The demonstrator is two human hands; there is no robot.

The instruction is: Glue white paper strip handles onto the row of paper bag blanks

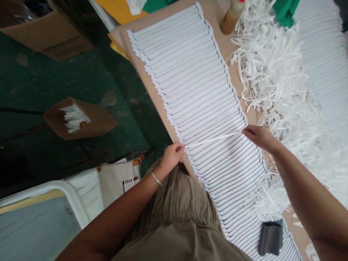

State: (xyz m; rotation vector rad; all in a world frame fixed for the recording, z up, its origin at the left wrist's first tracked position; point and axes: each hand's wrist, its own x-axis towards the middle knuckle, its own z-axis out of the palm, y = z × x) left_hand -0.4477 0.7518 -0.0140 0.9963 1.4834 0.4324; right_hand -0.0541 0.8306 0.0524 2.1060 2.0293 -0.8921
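Note:
My left hand [172, 157] and my right hand [259, 137] pinch opposite ends of a thin white strip [213, 139], pulled taut across a long overlapping row of white paper-like strips [206, 87]. That row lies fanned on a tan board [225, 40], with dark lines showing between the layers. My left hand is at the row's near edge, and a metal bangle [156, 178] circles that wrist. My right hand is at the far edge, beside a heap of shredded white strips [274, 79]. The strip's ends are partly hidden by my fingers.
A dark grey cloth [270, 237] lies on the row near my right forearm. A brown bottle [231, 18] stands at the top. Olive fabric [179, 217] covers my lap. Below the board's left edge, a cardboard box [78, 117] holding white strips sits on the green floor [114, 76].

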